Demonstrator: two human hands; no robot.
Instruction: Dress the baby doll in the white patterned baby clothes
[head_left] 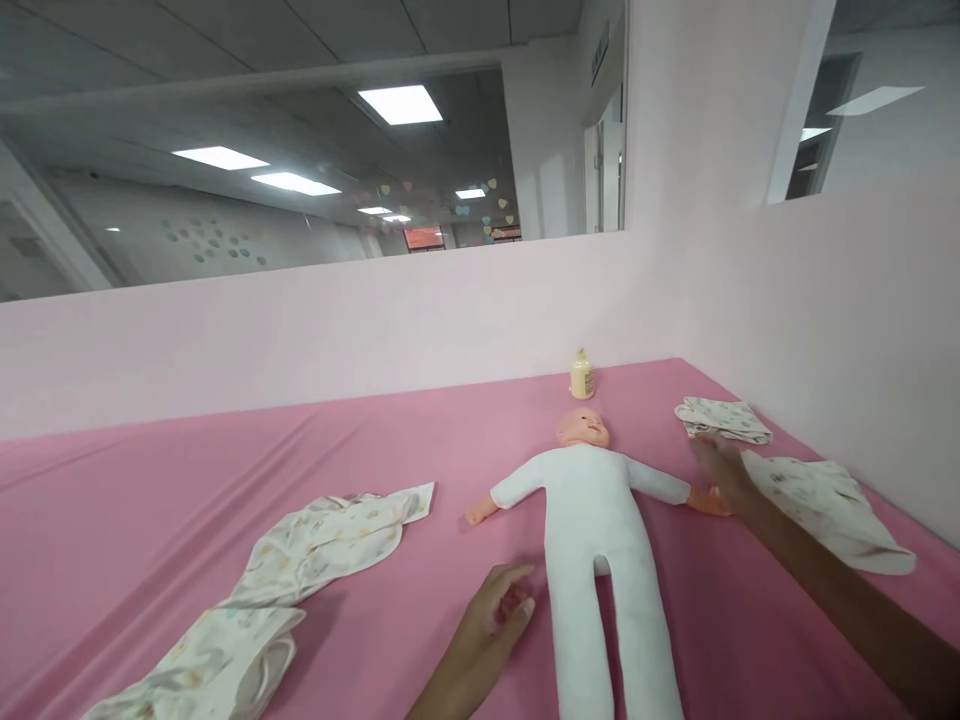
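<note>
Doll [589,500] on its back on pink sheet [450,430], between both hands.
Left hand [484,625]: thumb and fingers apart, just beside the doll. Right hand [726,468]: near folded cloth [726,418], overlapping the doll's hand [701,499] in view (blurred; can't tell if it grips anything). Patterned garment [322,545] lies off to the left; bottle [582,380] stands beyond the doll's head [581,430].

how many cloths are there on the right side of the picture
2: a folded patterned cloth, just beyond the right hand, and a larger white cloth nearer, beside the right forearm. Part of that one may be hidden behind the forearm.
</note>
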